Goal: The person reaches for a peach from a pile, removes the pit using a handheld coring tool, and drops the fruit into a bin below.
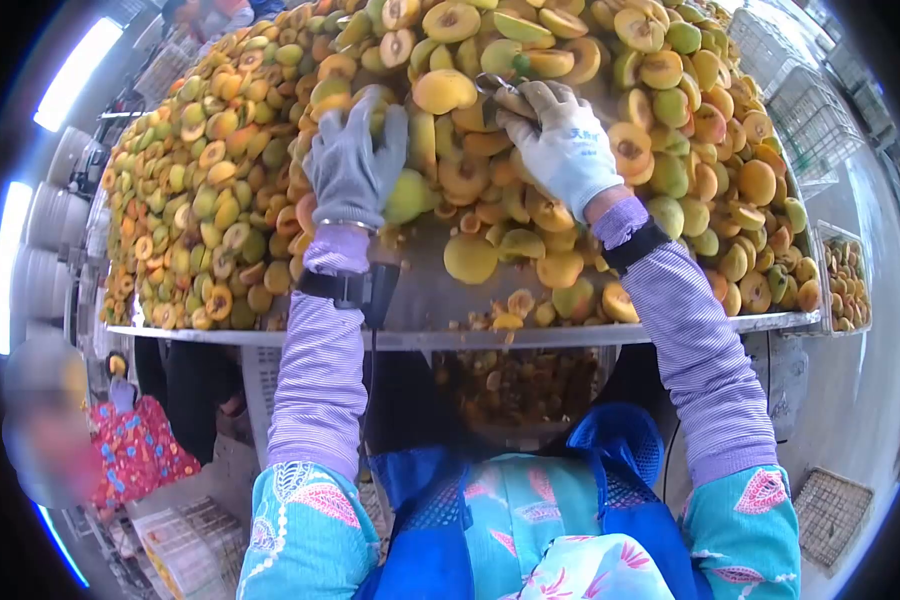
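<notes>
Heaped halves of yellow-orange stone fruit, some with brown pits or hollows showing, cover the metal table. My left hand, in a grey glove, is spread palm down over the heap, fingers apart, with a greenish whole fruit beside its thumb. My right hand, in a white glove, is closed on a small metal tool whose rounded end points left. Its blade shape is not clear. Just left of that tool lies a yellow-orange fruit half.
The table's front rim runs before my body. Beneath it, a container holds fruit scraps. A crate of fruit halves stands at the right, with wire baskets behind. A person in a red patterned garment is at lower left.
</notes>
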{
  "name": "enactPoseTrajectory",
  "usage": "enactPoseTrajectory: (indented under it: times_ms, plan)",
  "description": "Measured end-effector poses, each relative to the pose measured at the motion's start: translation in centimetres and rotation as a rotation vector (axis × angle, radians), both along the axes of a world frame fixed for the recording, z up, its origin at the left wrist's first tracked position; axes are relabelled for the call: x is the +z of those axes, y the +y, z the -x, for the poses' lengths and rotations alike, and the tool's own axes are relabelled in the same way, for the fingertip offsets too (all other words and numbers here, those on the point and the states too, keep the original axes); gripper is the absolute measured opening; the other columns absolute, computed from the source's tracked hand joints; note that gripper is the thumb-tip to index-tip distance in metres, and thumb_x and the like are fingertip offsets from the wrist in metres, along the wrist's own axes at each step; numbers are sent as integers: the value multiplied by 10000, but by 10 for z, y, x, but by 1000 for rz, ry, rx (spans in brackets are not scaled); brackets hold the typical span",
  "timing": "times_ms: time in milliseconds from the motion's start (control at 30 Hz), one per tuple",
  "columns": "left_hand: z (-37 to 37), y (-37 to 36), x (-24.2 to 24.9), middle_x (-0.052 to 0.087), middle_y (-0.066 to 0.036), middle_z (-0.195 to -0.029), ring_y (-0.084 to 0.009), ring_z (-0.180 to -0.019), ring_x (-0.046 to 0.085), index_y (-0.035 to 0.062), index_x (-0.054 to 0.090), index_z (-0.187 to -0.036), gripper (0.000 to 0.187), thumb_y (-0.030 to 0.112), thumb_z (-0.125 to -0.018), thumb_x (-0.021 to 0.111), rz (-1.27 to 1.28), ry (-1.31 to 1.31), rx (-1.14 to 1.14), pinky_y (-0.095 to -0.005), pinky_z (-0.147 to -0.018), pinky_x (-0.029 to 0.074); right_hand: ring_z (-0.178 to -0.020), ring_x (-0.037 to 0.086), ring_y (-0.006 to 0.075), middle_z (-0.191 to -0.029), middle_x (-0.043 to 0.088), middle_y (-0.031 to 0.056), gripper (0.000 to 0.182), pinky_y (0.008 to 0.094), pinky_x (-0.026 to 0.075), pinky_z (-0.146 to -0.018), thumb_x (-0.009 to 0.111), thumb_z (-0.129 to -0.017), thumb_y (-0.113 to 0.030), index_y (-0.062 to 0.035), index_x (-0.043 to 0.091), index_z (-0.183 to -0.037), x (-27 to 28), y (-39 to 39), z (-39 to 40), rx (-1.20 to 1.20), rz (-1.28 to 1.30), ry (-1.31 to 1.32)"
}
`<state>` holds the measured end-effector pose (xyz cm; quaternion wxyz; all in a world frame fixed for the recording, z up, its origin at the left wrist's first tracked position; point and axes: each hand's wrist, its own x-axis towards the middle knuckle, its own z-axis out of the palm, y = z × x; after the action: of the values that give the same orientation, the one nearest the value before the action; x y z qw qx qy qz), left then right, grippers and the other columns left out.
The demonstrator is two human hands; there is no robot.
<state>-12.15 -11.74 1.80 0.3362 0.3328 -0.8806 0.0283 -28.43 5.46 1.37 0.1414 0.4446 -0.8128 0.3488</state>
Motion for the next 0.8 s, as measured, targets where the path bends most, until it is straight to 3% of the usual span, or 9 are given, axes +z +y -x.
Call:
enactPoseTrajectory:
  times_ms: [133, 233, 333, 367, 400, 500, 567, 633, 800]
  plan:
    - [-53, 35, -43, 557, -179, -1210, -397, -1131, 520, 192, 519, -1329, 562, 450, -841, 621, 29, -65, -85, -528, -929, 419, -1012, 576, 379, -1139, 606, 151, 320, 449, 486, -870, 651, -866, -338, -124, 610, -1100, -4, 19, -27, -2, 37, -37]
    - [-73, 63, -63, 524, -176, -1270, -389, -1195, 466, 191, 465, -1377, 627, 421, -823, 646, -219, -237, -101, -527, -967, 394, -1000, 591, 380, -1097, 611, 151, 284, 449, 492, -842, 666, -867, -305, -116, 613, -1073, 7, 37, -50, 171, 112, 24]
    - [-92, 70, -56, 569, -171, -1247, -368, -1167, 507, 61, 618, -1192, 461, 350, -835, 651, -269, -239, -324, -448, -983, 405, -920, 623, 371, -1004, 642, 155, 269, 425, 505, -806, 658, -882, -292, -106, 619, -1072, 14, 45, -52, 258, 52, -59]
    - [-103, 73, -46, 569, -171, -1247, -368, -1167, 507, 61, 618, -1192, 461, 350, -835, 651, -278, -251, -319, -448, -983, 405, -900, 632, 364, -978, 653, 159, 268, 408, 510, -797, 657, -886, -289, -103, 621, -1076, 23, 50, -53, 215, -32, -124]
    - [-111, 77, -35, 599, -176, -1185, -357, -1113, 543, 53, 651, -1125, 401, 336, -842, 644, -415, -98, -250, -418, -962, 424, -897, 647, 342, -950, 670, 168, 280, 381, 510, -791, 653, -894, -296, -96, 617, -1086, -4, 45, -37, 173, 155, -242]
    - [-129, 99, -12, 671, -193, -981, -349, -929, 637, 36, 702, -1003, 349, 341, -847, 631, -545, 157, -81, -377, -864, 485, -855, 659, 289, -927, 672, 169, 290, 353, 510, -753, 672, -885, -202, -56, 592, -1122, 6, 84, -61, 71, 271, -122]
    - [-140, 107, -4, 701, -153, -940, -279, -876, 675, 20, 695, -1027, 383, 351, -840, 649, -700, -46, 197, -350, -822, 505, -823, 658, 289, -912, 667, 166, 287, 340, 508, -727, 682, -874, -155, -44, 589, -1122, 2, 108, -83, 122, 345, -141]
    - [-157, 98, -23, 684, -218, -859, -372, -862, 660, 38, 713, -943, 387, 398, -830, 627, -531, -51, 216, -418, -797, 508, -778, 639, 348, -845, 640, 164, 224, 370, 500, -672, 658, -888, -148, -40, 594, -1074, -7, 123, -109, 157, 444, -262]
    - [-153, 115, -2, 679, -227, -885, -374, -881, 654, 50, 697, -1015, 433, 419, -791, 656, -608, -456, -152, -430, -815, 503, -808, 665, 221, -899, 677, 158, 246, 328, 508, -714, 641, -921, -165, -31, 580, -1118, -38, 133, -156, 116, 443, -668]
